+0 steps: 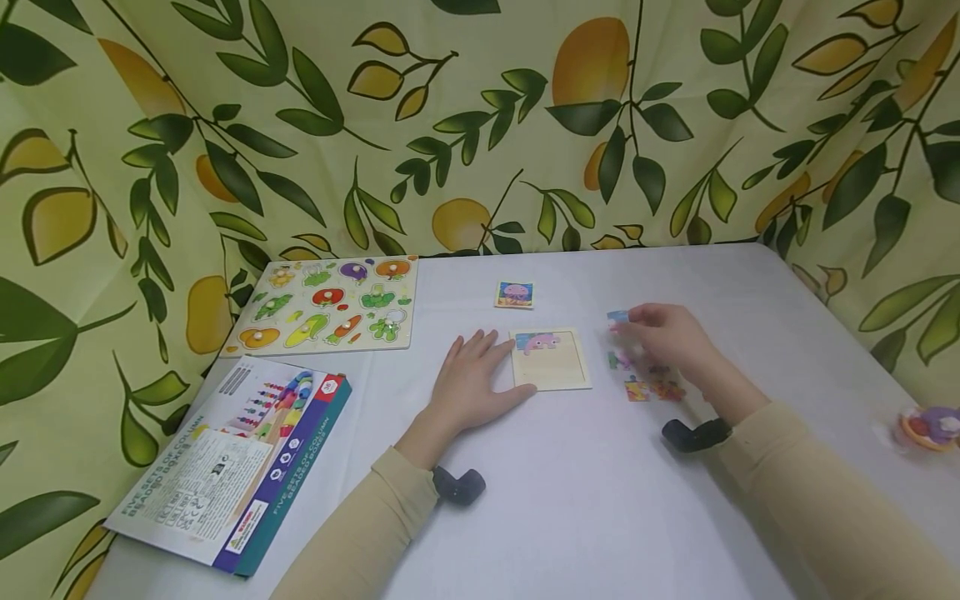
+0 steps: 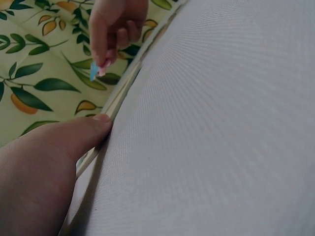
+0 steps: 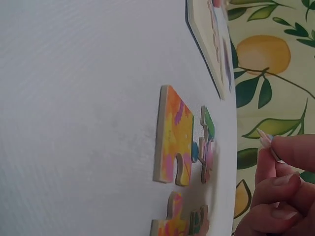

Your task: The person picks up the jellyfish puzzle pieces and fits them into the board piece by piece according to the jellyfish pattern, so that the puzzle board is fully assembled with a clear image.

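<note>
A square wooden puzzle tray [image 1: 551, 367] lies mid-table. Its upper left part carries blue and pink pieces joined together. My left hand [image 1: 471, 385] lies spread at the tray's left side, the thumb along its front corner; in the left wrist view the thumb [image 2: 93, 130] touches the tray's edge. Between thumb and fingers my right hand [image 1: 667, 337] pinches a blue and pink puzzle piece [image 1: 617, 317], raised off the table in the left wrist view. Below that hand lie several loose puzzle pieces [image 1: 637, 390], orange, yellow and green, partly hidden by it.
Behind the tray lies a small picture card [image 1: 515, 294] with a pink jellyfish. A vegetable knob board [image 1: 330, 304] is at the back left, and a beaded-column toy box [image 1: 232, 467] in front of it. A purple and orange toy [image 1: 933, 427] sits at the right edge.
</note>
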### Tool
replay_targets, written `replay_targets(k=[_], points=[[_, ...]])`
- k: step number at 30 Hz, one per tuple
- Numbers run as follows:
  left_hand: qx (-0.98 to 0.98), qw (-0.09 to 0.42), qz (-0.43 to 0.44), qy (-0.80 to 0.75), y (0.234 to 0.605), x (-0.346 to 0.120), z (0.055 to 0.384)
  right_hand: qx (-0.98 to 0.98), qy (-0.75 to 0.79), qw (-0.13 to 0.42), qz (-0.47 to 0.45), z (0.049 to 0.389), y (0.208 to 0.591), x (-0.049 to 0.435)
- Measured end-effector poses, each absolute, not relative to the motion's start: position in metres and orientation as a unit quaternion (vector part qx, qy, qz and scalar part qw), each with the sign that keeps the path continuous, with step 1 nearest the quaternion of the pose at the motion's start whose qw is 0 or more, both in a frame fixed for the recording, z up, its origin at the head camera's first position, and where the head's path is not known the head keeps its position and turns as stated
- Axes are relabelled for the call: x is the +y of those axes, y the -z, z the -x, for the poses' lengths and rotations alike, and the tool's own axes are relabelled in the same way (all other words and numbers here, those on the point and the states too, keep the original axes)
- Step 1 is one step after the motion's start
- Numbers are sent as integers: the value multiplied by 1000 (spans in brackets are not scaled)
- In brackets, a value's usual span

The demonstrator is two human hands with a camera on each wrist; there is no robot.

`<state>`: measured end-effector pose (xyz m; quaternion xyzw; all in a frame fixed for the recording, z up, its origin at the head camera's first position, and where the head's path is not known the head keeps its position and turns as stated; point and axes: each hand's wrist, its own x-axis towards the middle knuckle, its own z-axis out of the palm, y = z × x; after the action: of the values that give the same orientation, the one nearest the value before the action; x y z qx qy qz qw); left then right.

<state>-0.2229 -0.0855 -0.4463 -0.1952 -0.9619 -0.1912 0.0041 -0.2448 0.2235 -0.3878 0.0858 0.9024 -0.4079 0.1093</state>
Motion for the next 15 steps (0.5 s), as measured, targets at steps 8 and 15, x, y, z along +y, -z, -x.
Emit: replay_targets(k=[8,15], points=[[-963,2,192,187,445,-85,223,910,393,107,-76,247,394,222],[-963,-1,191,189,447,-86,223,912,390,103,-73,250,397,215]])
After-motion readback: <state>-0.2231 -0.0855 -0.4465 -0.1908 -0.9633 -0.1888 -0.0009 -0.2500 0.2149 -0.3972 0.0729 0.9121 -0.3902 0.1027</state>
